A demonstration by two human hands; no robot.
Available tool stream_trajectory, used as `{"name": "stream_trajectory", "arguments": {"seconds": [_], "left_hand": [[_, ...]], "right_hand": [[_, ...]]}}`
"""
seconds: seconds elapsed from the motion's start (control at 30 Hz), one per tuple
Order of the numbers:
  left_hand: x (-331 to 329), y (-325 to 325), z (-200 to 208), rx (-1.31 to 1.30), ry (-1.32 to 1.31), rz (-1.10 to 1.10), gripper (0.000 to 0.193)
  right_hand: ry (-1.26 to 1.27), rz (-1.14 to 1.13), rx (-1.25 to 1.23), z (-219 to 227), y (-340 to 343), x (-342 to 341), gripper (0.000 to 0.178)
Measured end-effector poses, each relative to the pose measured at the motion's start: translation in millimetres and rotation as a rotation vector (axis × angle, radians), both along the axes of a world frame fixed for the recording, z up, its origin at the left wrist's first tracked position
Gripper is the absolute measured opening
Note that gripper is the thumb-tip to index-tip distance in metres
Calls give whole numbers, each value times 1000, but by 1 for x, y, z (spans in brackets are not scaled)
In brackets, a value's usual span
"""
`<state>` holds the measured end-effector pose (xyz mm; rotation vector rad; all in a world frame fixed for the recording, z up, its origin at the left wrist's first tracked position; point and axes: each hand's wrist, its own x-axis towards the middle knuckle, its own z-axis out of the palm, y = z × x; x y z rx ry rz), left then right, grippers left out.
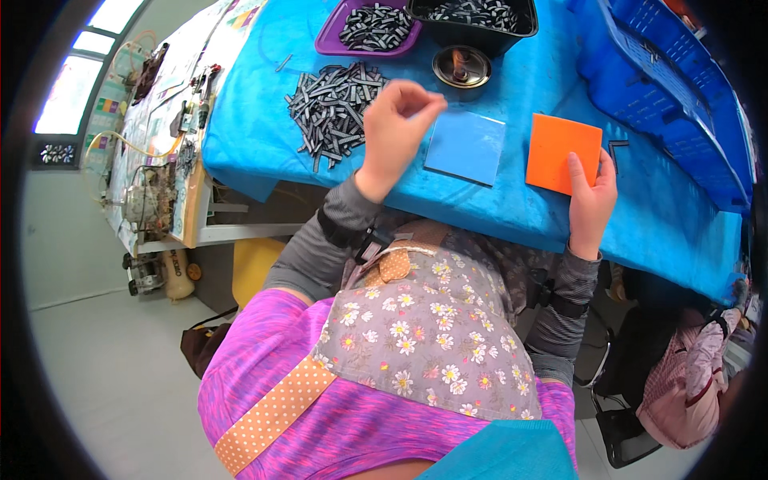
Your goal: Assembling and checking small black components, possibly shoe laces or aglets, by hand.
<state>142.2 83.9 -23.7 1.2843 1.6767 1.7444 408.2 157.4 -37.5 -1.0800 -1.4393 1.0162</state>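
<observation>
My left hand is raised over the table, thumb and forefinger pinched together; whatever they may hold is too small to make out. It is beside a heap of small black-and-grey strips and the near-left corner of a flat blue square. To the right, my right hand grips the lower right edge of an orange square pad, thumb on top and fingers at its side. Beyond the blue square stands a round metal tin with an orange-brown glow in its middle.
A purple basket and a black tub hold more strips at the back. Blue crates stand at the right, near a black angled piece. Another person sits at the lower right.
</observation>
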Motion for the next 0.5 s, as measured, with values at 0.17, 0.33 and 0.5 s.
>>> {"name": "stream_trajectory", "arguments": {"seconds": [0.17, 0.33, 0.5], "left_hand": [[0, -43, -18, 287, 738, -207, 15], [1, -52, -21, 306, 875, -375, 12], [0, -58, -24, 299, 883, -332, 15]], "right_hand": [[79, 105, -27, 11, -11, -15, 35], [-54, 336, -32, 31, -21, -42, 37], [-274, 430, 78, 38, -21, -58, 38]]}}
